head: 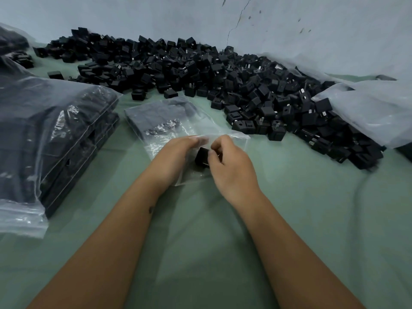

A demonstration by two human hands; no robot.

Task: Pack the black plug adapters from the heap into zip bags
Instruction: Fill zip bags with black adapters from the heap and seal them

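Together, the left hand point(176, 157) and right hand point(229, 168) are pinching the zip bag point(169, 139) mouth. Inside it, the right fingers are gripping a black adapter point(201, 157) near the heap point(223, 81)

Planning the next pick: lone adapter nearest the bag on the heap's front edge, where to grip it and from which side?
Take the lone adapter by its two flat side faces, fingers coming down from above. It sits apart from the heap on the green cloth, boxy and level, so those sides look free. The left hand and right hand hold the small zip bag.
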